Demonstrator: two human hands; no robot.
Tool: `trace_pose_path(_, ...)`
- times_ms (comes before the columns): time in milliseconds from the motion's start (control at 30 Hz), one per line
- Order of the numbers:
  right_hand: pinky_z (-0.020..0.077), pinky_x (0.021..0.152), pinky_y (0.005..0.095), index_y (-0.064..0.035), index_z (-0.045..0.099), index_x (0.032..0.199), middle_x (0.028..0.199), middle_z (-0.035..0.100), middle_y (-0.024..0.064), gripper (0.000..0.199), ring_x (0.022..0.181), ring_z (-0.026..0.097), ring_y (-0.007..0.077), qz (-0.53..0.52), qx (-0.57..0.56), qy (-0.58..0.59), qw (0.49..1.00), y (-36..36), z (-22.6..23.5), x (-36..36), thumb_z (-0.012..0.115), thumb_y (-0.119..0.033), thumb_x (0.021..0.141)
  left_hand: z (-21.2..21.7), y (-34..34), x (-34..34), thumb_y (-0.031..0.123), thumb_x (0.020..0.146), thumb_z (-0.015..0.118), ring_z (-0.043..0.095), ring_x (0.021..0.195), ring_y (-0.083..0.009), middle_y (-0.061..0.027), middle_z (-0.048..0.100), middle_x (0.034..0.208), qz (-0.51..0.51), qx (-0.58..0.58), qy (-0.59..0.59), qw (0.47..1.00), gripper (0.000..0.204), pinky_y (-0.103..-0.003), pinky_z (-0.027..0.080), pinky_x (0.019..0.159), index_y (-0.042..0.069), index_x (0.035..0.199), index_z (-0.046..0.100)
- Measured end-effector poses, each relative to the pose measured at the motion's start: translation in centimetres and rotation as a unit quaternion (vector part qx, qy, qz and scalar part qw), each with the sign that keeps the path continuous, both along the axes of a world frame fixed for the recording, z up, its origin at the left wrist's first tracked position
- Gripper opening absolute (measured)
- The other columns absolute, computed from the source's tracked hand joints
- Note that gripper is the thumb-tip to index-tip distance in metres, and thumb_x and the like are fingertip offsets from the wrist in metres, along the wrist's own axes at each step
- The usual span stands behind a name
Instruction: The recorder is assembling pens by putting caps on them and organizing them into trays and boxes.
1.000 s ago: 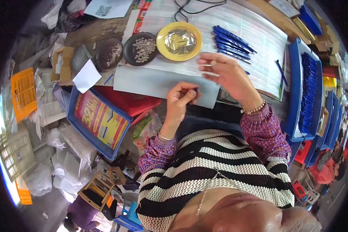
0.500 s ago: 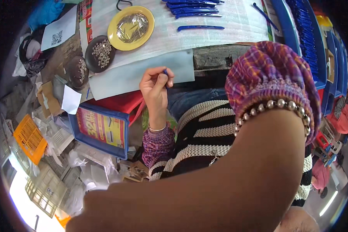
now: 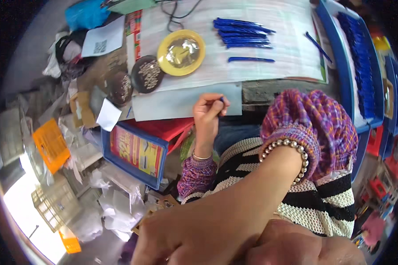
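Observation:
Over the front edge of the table, my left hand [image 3: 208, 110] is closed in a pinch, thumb against bent fingers. Between them shows the end of a slim blue pen-like stick [image 3: 221, 100]; the fingers hide most of it. My right hand [image 3: 172, 236] is raised very close, large at the bottom of the view, its fingertips cut off or hidden. A bundle of similar blue sticks [image 3: 243, 34] lies on the white-covered table, with a single blue stick [image 3: 251, 59] in front. A yellow plate [image 3: 199, 62] holds thin shiny pieces. Beside it, two dark bowls [image 3: 137, 84] hold small shiny bits.
At the right stands a long blue tray [image 3: 377, 115] full of blue sticks; another blue stick [image 3: 318, 47] lies near it. A grey-white sheet [image 3: 163, 104] covers the table's front edge. Below are a blue crate [image 3: 104, 145], an orange basket [image 3: 51, 145] and plastic bags [image 3: 119, 207].
The whole view has shifted, so the table and my left hand appear farther right and lower. My right forearm and hand have swung lower in the picture. My left hand keeps its pinch.

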State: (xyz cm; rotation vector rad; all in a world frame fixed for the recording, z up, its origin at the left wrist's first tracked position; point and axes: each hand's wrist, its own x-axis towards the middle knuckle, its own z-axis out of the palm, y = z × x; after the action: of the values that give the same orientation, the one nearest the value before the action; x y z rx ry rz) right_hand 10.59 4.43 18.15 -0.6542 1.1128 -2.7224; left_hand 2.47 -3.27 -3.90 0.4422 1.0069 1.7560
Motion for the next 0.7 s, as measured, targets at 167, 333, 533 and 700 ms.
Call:
trace_pose_path(167, 0.0480, 0.069, 0.0309, 0.0009, 0.060, 0.102, 0.090, 0.064, 0.0134, 0.021, 0.078, 0.062, 0.0214, 0.104, -0.032, 0.040, 0.993, -1.5, -0.7, -1.4, 0.048, -0.012, 0.090, 0.4, 0.3, -0.2, 0.003, 0.084, 0.059, 0.052, 0.060, -0.0088, -0.0087, 0.063, 0.078, -0.030, -0.033, 0.001, 0.999, 0.010, -0.019, 0.041, 0.053, 0.002, 0.094, 0.060)
trace_pose_path(333, 0.0510, 0.068, 0.0340, 0.0000, 0.062, 0.100, 0.090, 0.065, 0.0135, 0.019, 0.078, 0.063, 0.0282, -0.181, 0.312, 0.122, 0.925, 1.0, -6.1, -0.2, 0.059, -0.005, 0.082, 2.8, -0.6, -3.4, 0.001, 0.084, 0.058, 0.052, 0.062, -0.0090, -0.0093, 0.063, 0.081, -0.005, -0.051, 0.089, 0.995, 0.012, -0.020, 0.042, 0.056, 0.000, 0.095, 0.061)
trace_pose_path(533, 0.0476, 0.067, 0.0383, -0.0029, 0.062, 0.097, 0.085, 0.061, 0.0123, 0.023, 0.078, 0.059, 0.0315, -0.250, 0.696, -0.040, 0.672, 4.8, -13.4, 2.1, 0.062, -0.006, 0.073, 3.5, -1.7, -14.2, -0.002, 0.085, 0.055, 0.060, 0.075, -0.0083, -0.0056, 0.065, 0.086, 0.161, -0.131, 0.532, 0.821, 0.016, -0.020, 0.046, 0.066, -0.002, 0.100, 0.061)
trace_pose_path(700, 0.0473, 0.064, 0.0385, -0.0027, 0.063, 0.095, 0.083, 0.061, 0.0118, 0.019, 0.075, 0.059, 0.0307, -0.244, 0.708, -0.050, 0.661, 5.3, -15.6, 2.1, 0.060, -0.007, 0.077, 1.8, -0.3, -20.4, 0.003, 0.081, 0.060, 0.065, 0.075, -0.0108, -0.0091, 0.069, 0.080, 0.175, -0.200, 0.589, 0.763, 0.015, -0.021, 0.049, 0.065, -0.002, 0.094, 0.064)
